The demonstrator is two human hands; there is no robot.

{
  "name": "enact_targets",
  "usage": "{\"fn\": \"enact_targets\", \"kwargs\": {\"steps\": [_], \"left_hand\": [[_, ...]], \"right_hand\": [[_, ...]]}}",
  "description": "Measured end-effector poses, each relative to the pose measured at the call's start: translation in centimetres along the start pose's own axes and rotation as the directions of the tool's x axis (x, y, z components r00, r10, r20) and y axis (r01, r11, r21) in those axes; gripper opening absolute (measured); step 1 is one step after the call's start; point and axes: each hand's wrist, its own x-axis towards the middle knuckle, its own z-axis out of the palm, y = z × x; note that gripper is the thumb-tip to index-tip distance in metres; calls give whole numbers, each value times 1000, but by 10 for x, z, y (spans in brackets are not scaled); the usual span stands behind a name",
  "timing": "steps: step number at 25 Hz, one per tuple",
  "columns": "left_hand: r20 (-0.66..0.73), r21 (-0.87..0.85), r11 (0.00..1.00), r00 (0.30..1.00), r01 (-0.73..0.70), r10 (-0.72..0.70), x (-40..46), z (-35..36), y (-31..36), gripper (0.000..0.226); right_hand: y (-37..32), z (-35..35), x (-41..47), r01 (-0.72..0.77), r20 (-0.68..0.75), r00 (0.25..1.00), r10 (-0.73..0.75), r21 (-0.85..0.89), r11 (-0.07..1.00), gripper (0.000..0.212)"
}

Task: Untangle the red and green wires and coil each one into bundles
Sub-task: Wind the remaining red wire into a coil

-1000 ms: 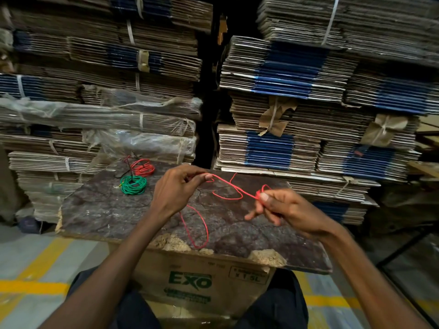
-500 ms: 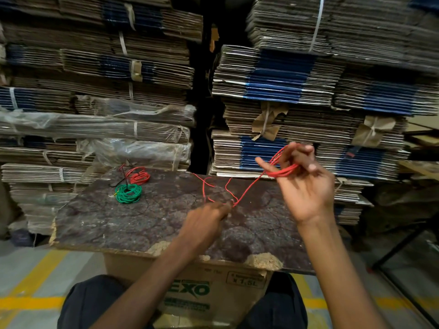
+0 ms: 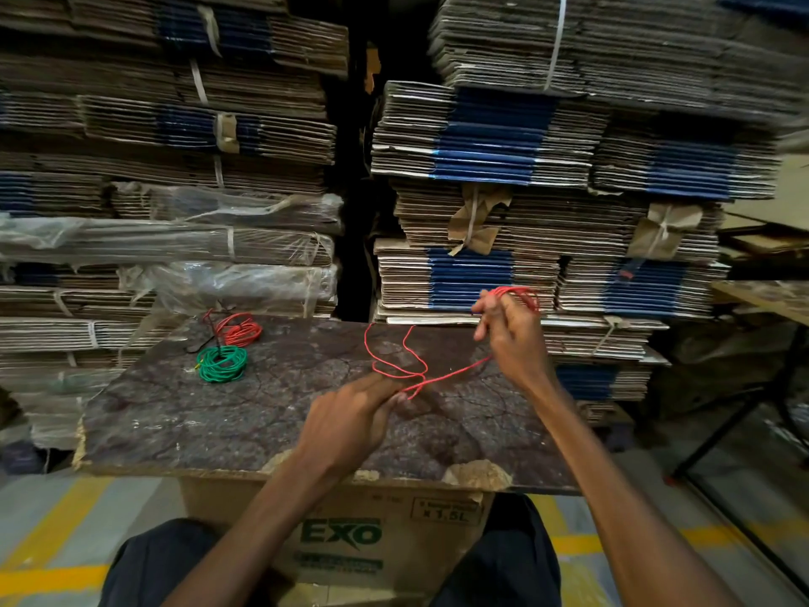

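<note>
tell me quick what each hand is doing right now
Left hand: pinches the red wire just above the board.
Right hand: raised, holds red wire loops wound round its fingers.

**Both hands on the red wire**

Left hand [image 3: 350,420] is low, back of the hand to the camera, fingers curled and pinching the red wire [image 3: 442,378] at their tips. Its forearm runs up from the bottom left, bare to the wrist. Right hand [image 3: 512,339] is raised higher and further out, wrist bent, fingers [image 3: 483,305] pointing up and curled, with turns of the wire looped round them. The right forearm climbs from the bottom right corner, also bare. The two hands sit apart, the wire stretched between them. Knees in dark trousers show at the bottom edge, either side of the arms.
</note>
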Motion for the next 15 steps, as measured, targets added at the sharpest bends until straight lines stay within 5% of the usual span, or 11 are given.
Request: {"fn": "enact_targets", "kwargs": {"steps": [4, 10, 15], "left_hand": [[-89, -22, 998, 994, 55, -56, 10, -21, -15, 24], [-154, -32, 993, 981, 110, -114, 33, -29, -26, 25], [-117, -173, 973, 978, 150, -172, 48, -22, -18, 30]], "right_hand": [[8, 0, -22, 149, 338, 940, -38, -310, 939, 29], [-22, -10, -57, 22, 680, 725, 110, -183, 983, 31], [-45, -23, -67, -367, 829, 559, 29, 216, 905, 39]]}}
